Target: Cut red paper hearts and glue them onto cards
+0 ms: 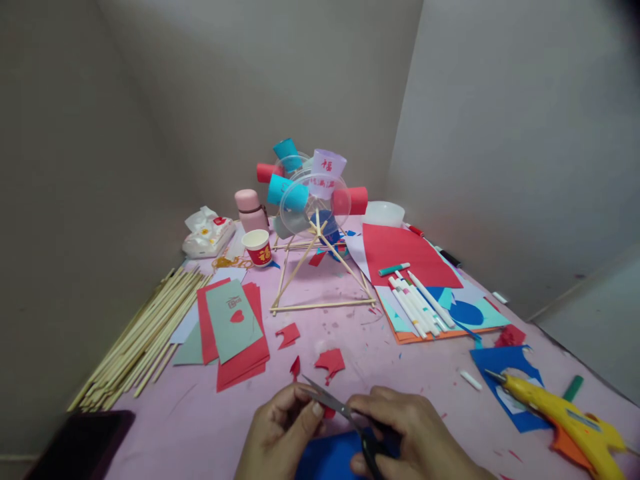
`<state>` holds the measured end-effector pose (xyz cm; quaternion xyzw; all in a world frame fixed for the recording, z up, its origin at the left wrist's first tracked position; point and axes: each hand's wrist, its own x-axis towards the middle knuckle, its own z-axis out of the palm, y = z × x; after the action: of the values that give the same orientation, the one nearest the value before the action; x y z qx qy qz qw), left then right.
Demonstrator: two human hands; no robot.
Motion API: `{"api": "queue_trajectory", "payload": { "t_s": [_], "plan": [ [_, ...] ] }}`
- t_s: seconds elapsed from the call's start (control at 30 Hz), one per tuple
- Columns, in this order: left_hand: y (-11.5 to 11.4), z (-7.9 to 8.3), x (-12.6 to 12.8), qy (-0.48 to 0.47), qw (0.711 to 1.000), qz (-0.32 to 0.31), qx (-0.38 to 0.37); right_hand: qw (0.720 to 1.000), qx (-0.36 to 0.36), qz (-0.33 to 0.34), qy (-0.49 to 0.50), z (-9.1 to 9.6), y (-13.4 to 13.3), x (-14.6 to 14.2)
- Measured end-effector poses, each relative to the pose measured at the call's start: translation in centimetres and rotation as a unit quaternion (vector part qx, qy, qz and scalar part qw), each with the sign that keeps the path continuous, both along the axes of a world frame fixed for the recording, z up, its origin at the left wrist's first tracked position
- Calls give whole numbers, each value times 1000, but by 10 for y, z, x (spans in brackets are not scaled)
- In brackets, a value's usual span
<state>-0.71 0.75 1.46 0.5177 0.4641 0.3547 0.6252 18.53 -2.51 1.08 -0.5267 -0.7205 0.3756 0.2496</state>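
Note:
My left hand (280, 430) pinches a small piece of red paper (296, 367) at the near edge of the pink table (200, 413). My right hand (405, 427) is closed around the black handles of a pair of scissors (333, 401), whose blades point left toward the red piece. A blue sheet (327, 457) lies under both hands. Red paper scraps (330, 361) lie just beyond my fingers.
A paper-cup wheel on a stick frame (310, 200) stands mid-table. A bundle of wooden sticks (145, 333) and red and green papers (233, 323) lie left. White markers (417, 303) on coloured sheets lie right. A yellow glue gun (565, 417) lies near right. A dark phone (80, 443) lies near left.

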Motion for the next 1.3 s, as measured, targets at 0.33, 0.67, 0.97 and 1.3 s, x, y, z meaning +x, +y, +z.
{"api": "queue_trajectory", "payload": {
  "t_s": [0.33,0.67,0.97,1.3],
  "plan": [
    [-1,1,1,1,1000,6,9,1000,10,1,-2,-3,-1,0],
    [0,1,2,-5,1000,9,-2,1000,11,-1,3,-4,-1,0],
    [-2,2,2,-19,998,41,-37,1000,17,1,1,-1,-1,-2],
    [1,3,2,6,1000,15,12,998,3,-14,-53,1,0,1]
  ]
}}
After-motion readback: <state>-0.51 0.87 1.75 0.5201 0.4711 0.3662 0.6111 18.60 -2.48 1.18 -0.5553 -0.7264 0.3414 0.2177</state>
